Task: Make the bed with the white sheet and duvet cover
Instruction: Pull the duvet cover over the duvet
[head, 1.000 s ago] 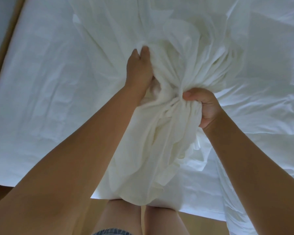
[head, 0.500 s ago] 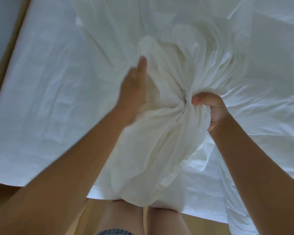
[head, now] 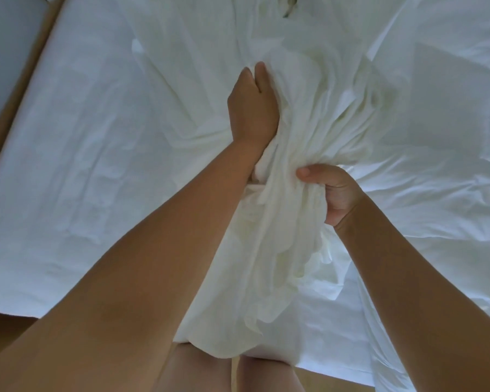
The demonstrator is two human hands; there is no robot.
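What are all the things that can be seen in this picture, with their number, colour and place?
flat sheet: one, white, wrinkled, spread over the left part of the bed.
bunched cloth: one, cream-white, probably the duvet cover, gathered in the middle and hanging over the near edge.
bed frame: one, brown wood, along the left side and the near edge.
grey surface: one, upper left corner, beyond the frame.
legs: two, bare, at the bottom, partly under the cloth.
left hand: one, grips the bunched cloth farther up the bed.
right hand: one, grips the gathered cloth nearer to the person.
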